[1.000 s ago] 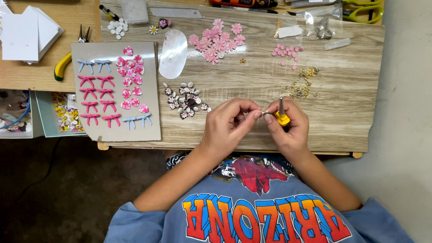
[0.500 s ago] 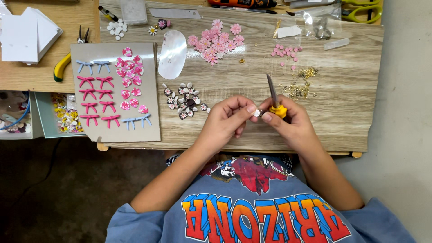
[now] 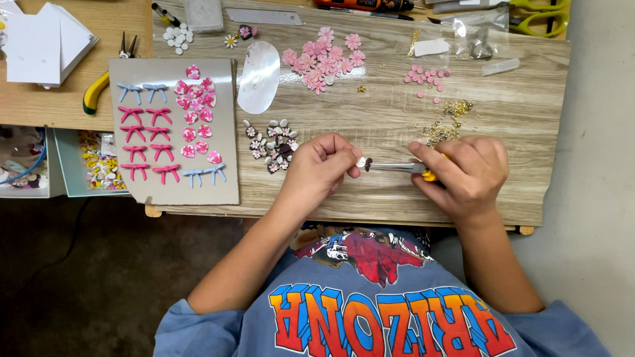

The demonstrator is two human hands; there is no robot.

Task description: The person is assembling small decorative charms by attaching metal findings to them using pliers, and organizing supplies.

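The left hand [image 3: 317, 168] pinches a small dark-and-white charm [image 3: 364, 162] between thumb and forefinger, fingers closed on it, above the near part of the bench [image 3: 529, 132]. The right hand [image 3: 466, 175] is clamped around pliers [image 3: 397, 168] with a yellow grip; the metal nose lies level, pointing left, its tip touching the charm.

Just left of the left hand lies a cluster of similar charms [image 3: 271, 142]. Just beyond the right hand is a scatter of small gold rings [image 3: 446, 122]. Farther back sit a heap of pink flowers [image 3: 324, 63] and a few pink dots [image 3: 423, 76].

Packages: a clear plastic bag [image 3: 473, 36] lies at the far right, with a small white slip [image 3: 431, 47] beside it. A clear oval sheet [image 3: 259, 76] lies near the middle left. A stack of blank white cards [image 3: 43, 43] sits at the far left corner. A clear lidded box [image 3: 203, 13] stands at the far edge.

A grey board [image 3: 228, 178] carries rows of pink and blue bows [image 3: 142, 139] and pink hearts [image 3: 196, 109]; its near corner reaches the bench's front edge. Yellow-handled pliers [image 3: 99, 82] lie left of it, green scissors [image 3: 536, 16] at the far right corner.

Open room: bare wood lies to the right of the gold rings and along the front edge below the hands. The bench ends close to the right hand's wrist.
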